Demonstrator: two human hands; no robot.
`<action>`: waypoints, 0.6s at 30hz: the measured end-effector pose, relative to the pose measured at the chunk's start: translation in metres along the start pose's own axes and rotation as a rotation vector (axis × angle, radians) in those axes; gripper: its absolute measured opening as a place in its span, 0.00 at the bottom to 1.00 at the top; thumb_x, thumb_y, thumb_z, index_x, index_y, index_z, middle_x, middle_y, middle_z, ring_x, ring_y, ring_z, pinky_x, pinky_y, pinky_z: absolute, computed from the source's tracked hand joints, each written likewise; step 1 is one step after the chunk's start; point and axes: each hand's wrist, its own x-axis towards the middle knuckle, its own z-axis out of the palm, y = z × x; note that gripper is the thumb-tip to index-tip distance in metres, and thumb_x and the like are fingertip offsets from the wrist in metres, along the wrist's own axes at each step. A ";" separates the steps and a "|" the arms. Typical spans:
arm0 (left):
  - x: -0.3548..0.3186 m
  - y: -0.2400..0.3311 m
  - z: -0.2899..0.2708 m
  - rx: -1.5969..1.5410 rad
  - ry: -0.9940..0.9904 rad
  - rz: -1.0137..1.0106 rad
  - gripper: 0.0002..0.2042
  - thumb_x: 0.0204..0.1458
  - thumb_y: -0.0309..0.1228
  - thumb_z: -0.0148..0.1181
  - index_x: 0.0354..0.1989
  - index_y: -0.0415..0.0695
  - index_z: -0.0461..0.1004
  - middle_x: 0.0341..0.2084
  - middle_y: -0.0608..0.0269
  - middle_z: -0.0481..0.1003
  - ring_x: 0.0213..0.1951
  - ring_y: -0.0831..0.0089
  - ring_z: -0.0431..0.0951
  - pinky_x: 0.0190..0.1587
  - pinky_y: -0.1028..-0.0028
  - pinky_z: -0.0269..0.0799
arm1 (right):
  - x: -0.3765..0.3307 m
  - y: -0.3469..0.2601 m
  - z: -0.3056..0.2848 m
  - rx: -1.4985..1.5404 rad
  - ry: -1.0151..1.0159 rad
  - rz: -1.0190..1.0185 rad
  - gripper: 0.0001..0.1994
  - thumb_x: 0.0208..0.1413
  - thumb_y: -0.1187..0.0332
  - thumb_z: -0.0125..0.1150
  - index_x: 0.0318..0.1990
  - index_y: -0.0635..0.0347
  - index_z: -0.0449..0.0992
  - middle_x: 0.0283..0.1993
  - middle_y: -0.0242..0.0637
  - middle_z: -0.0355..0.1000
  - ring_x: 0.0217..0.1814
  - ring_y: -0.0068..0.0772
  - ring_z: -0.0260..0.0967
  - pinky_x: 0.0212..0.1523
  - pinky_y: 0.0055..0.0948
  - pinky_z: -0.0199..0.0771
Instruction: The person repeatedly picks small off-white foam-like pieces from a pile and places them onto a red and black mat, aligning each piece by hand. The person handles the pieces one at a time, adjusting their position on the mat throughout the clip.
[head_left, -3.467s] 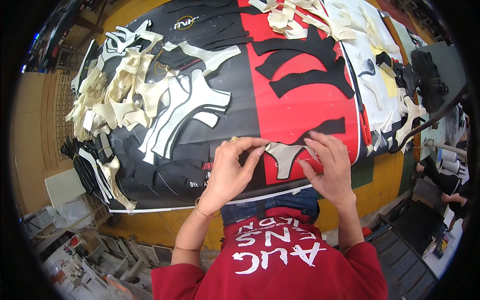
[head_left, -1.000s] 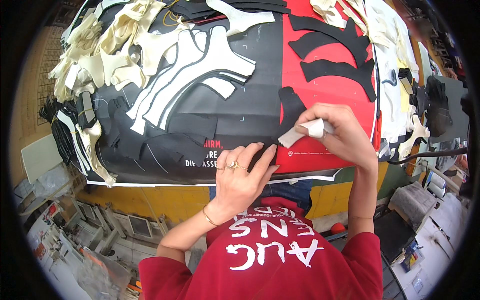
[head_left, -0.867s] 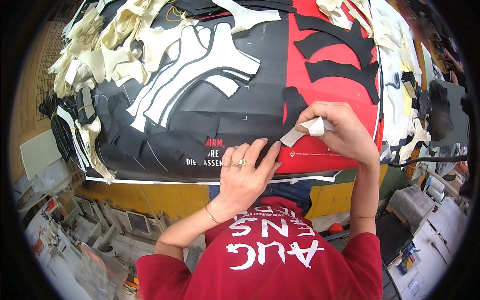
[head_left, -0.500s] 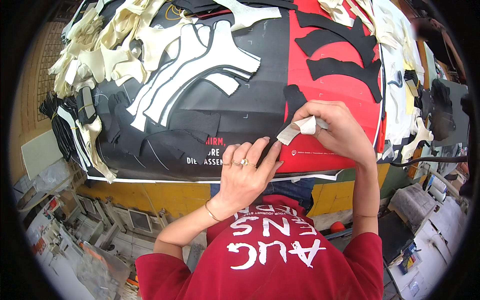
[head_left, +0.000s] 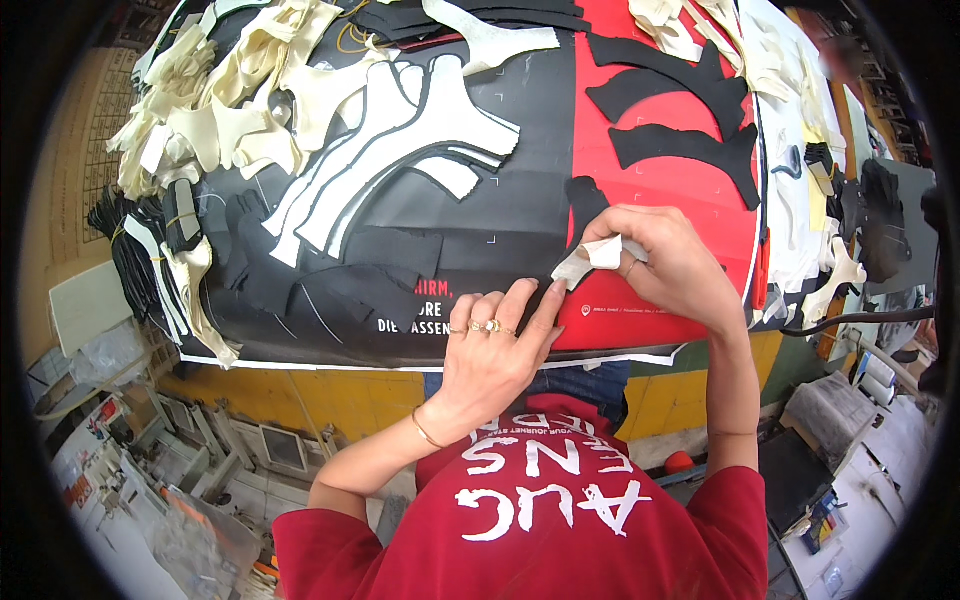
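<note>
Between the thumb and fingers of my right hand [head_left: 668, 262] is a pale curled strip [head_left: 602, 253], its upper end folded over. The strip's lower end lies on a black curved fabric piece [head_left: 585, 198], most of which my right hand and the strip cover. My left hand [head_left: 490, 345], with rings on it, rests on the sheet with fingers stretched out. Its index fingertip presses by the strip's lower end; whether the two are joined there I cannot tell.
White curved pieces with black edges [head_left: 400, 165] lie stacked left of centre. Cream fabric pieces [head_left: 240, 130] pile up at the far left. Black curved pieces [head_left: 685, 150] lie on the red part of the sheet. An orange-red tool [head_left: 762, 270] sits at the right edge.
The strip is curled back a little further at its top, and my right hand has shifted slightly. My left hand stays nearly in place. The whole view has shifted a little.
</note>
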 end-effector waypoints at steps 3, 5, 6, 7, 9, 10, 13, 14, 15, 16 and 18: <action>0.002 0.001 -0.001 0.022 -0.021 -0.003 0.27 0.47 0.35 0.70 0.59 0.50 0.75 0.48 0.62 0.69 0.43 0.64 0.69 0.52 0.63 0.61 | -0.001 0.000 0.000 0.011 -0.007 0.027 0.12 0.46 0.85 0.56 0.38 0.65 0.78 0.34 0.43 0.78 0.35 0.42 0.77 0.36 0.33 0.73; 0.002 0.002 -0.002 0.038 -0.039 -0.005 0.27 0.48 0.36 0.70 0.59 0.50 0.75 0.49 0.62 0.68 0.42 0.64 0.69 0.52 0.63 0.60 | -0.002 -0.001 0.000 0.013 -0.005 0.018 0.12 0.46 0.85 0.57 0.38 0.65 0.78 0.34 0.43 0.78 0.36 0.42 0.77 0.36 0.33 0.74; 0.002 0.002 -0.002 0.045 -0.039 -0.001 0.27 0.48 0.36 0.70 0.59 0.50 0.75 0.49 0.62 0.68 0.43 0.64 0.69 0.52 0.63 0.61 | -0.002 -0.001 0.000 0.011 0.001 0.020 0.10 0.47 0.84 0.59 0.39 0.65 0.78 0.34 0.44 0.78 0.35 0.42 0.77 0.36 0.33 0.74; 0.002 0.002 -0.002 0.052 -0.041 0.001 0.26 0.48 0.36 0.70 0.59 0.50 0.75 0.49 0.62 0.68 0.43 0.64 0.69 0.52 0.63 0.61 | -0.001 -0.001 0.001 0.007 0.010 0.011 0.09 0.49 0.82 0.60 0.39 0.66 0.78 0.34 0.44 0.78 0.35 0.43 0.77 0.36 0.32 0.74; 0.003 0.002 -0.002 0.069 -0.043 0.009 0.26 0.48 0.36 0.70 0.59 0.50 0.75 0.49 0.62 0.68 0.43 0.64 0.69 0.53 0.63 0.61 | -0.002 -0.002 0.001 0.004 0.041 0.027 0.07 0.52 0.79 0.64 0.39 0.66 0.77 0.33 0.44 0.77 0.35 0.42 0.77 0.36 0.32 0.74; 0.003 0.002 -0.001 0.080 -0.044 0.013 0.26 0.48 0.35 0.70 0.59 0.50 0.75 0.49 0.62 0.68 0.43 0.64 0.69 0.53 0.62 0.61 | -0.003 -0.004 0.002 0.005 0.063 0.052 0.07 0.53 0.77 0.65 0.39 0.67 0.77 0.33 0.43 0.78 0.34 0.40 0.77 0.36 0.32 0.74; 0.003 0.002 -0.001 0.094 -0.045 0.024 0.27 0.47 0.35 0.70 0.59 0.49 0.75 0.49 0.61 0.68 0.43 0.64 0.69 0.53 0.62 0.62 | -0.002 -0.004 0.003 0.045 0.197 0.054 0.09 0.56 0.70 0.67 0.38 0.66 0.76 0.32 0.44 0.78 0.33 0.44 0.77 0.35 0.35 0.74; 0.003 0.002 -0.001 0.092 -0.043 0.029 0.27 0.47 0.35 0.70 0.58 0.48 0.75 0.49 0.61 0.69 0.43 0.64 0.69 0.53 0.62 0.62 | -0.002 -0.003 0.003 0.065 0.253 0.043 0.10 0.56 0.68 0.67 0.38 0.66 0.76 0.31 0.44 0.78 0.33 0.46 0.77 0.35 0.37 0.74; 0.003 0.002 -0.001 0.090 -0.048 0.032 0.27 0.47 0.35 0.70 0.59 0.48 0.75 0.49 0.61 0.69 0.43 0.64 0.69 0.53 0.62 0.62 | -0.001 -0.003 0.003 0.062 0.253 0.059 0.10 0.56 0.68 0.67 0.38 0.66 0.76 0.31 0.44 0.77 0.33 0.44 0.77 0.35 0.36 0.74; 0.003 0.002 -0.001 0.086 -0.051 0.038 0.27 0.47 0.35 0.70 0.59 0.48 0.75 0.49 0.61 0.68 0.42 0.64 0.70 0.52 0.62 0.63 | -0.001 -0.002 0.003 0.059 0.252 0.075 0.09 0.56 0.69 0.67 0.39 0.66 0.76 0.30 0.43 0.77 0.32 0.43 0.77 0.35 0.36 0.74; 0.003 0.001 0.000 0.087 -0.053 0.050 0.27 0.47 0.35 0.70 0.59 0.47 0.75 0.50 0.60 0.68 0.42 0.64 0.70 0.52 0.62 0.63 | -0.001 0.000 0.002 0.058 0.248 0.096 0.09 0.57 0.70 0.66 0.39 0.66 0.76 0.29 0.43 0.77 0.32 0.42 0.77 0.35 0.35 0.74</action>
